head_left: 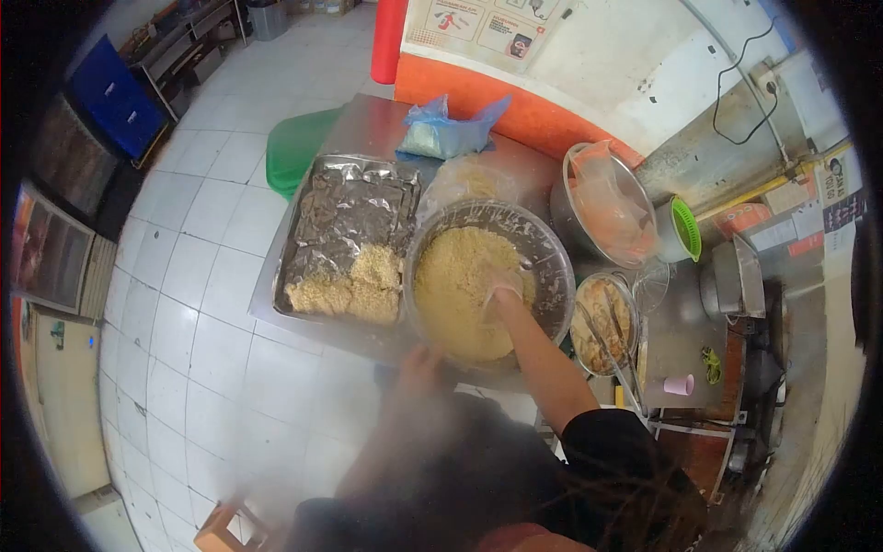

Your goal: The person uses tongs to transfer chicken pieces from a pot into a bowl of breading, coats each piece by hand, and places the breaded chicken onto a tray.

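A large metal bowl (pixel 557 267) holds a heap of pale yellow crumbs (pixel 460 276). Reaching down into it, my right hand (pixel 502 287) presses against the crumbs; it looks whitish, perhaps gloved or coated, and its fingers are hidden. By the lower left of the bowl, at the table's front edge, is my left hand (pixel 423 364); haze blurs it, and whether it grips the rim cannot be made out. Left of the bowl lies a foil-lined tray (pixel 345 207) with several crumb-coated pieces (pixel 354 287) along its near side.
Right of the crumb bowl sits a smaller bowl (pixel 589 345) of battered-looking pieces with metal tongs (pixel 612 340). Behind it stands a big pot (pixel 575 207) with an orange-tinted plastic bag. A blue bag (pixel 448 129) lies at the back, a pink cup (pixel 679 385) at right.
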Demonstrator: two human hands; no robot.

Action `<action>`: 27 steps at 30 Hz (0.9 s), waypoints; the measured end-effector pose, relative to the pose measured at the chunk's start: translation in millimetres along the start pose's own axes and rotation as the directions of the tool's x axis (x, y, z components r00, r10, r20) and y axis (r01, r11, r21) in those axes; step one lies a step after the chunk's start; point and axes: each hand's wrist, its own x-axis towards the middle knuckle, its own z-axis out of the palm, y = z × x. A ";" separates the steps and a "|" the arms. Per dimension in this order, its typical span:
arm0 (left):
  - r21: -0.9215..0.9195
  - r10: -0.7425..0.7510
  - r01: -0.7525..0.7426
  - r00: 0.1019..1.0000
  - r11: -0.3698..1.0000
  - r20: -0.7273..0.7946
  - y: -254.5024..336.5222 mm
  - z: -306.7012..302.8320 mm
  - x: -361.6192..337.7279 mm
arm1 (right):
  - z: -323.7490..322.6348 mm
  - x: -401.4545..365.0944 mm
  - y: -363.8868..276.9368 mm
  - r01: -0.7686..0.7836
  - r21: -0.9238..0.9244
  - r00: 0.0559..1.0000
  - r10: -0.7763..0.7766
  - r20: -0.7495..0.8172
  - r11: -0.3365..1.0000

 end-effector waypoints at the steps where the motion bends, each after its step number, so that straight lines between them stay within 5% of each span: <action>1: 0.016 0.031 -0.031 1.000 0.999 0.005 -0.4 0.1 0.5 | 10.5 21.4 23.5 -0.032 0.189 0.990 0.005 0.143 0.981; 3: -0.076 -0.007 0.007 1.000 0.997 0.003 13.5 3.3 -4.0 | 19.6 53.6 58.5 -0.168 0.513 0.911 -0.066 0.406 0.842; 6: -0.168 -0.091 0.095 0.995 0.981 0.035 19.9 3.2 -3.1 | -33.8 -38.7 -33.0 0.132 0.206 0.962 -0.175 0.210 0.970; 9: -0.200 -0.196 0.207 0.978 0.958 0.071 29.9 1.7 -4.9 | -37.4 -2.5 -13.8 0.381 -0.014 0.908 -0.371 0.197 0.925; 12: -0.112 -0.288 0.297 0.953 0.948 0.093 58.9 -4.2 -16.3 | -43.1 -14.0 -36.2 0.199 0.182 0.965 -0.226 0.137 0.963; 14: -0.054 -0.284 0.293 0.950 0.955 0.132 58.0 -14.9 -21.3 | -39.4 14.5 -19.8 0.095 0.257 0.953 -0.163 0.257 0.962; 17: -0.033 -0.204 0.215 0.958 0.976 0.202 34.9 -50.6 -39.7 | -39.6 56.3 3.0 -0.075 0.364 0.797 -0.164 0.581 0.928; 18: -0.018 -0.181 0.188 0.962 0.982 0.203 28.0 -65.3 -51.7 | -43.3 34.5 -22.8 -0.260 0.384 0.757 -0.059 0.650 0.886; 21: 0.072 -0.298 0.295 0.954 0.953 0.029 55.4 -92.0 -91.0 | -30.7 1.3 -88.4 -0.152 0.414 0.596 -0.251 0.763 0.898; 23: -0.107 -0.302 0.294 0.950 0.950 -0.074 44.1 -114.2 -113.1 | -4.3 -22.1 -138.3 -0.041 0.338 0.550 -0.261 0.793 0.940; 25: -0.500 -0.186 0.079 0.968 0.862 -0.168 -30.8 -146.8 -144.0 | 34.0 -41.4 -183.5 0.037 0.259 0.482 -0.244 0.842 0.965; 27: -0.526 -0.282 0.070 0.898 0.847 -0.336 -58.9 -157.1 -162.5 | 84.7 -48.6 -210.2 0.102 0.171 0.378 -0.197 0.904 0.980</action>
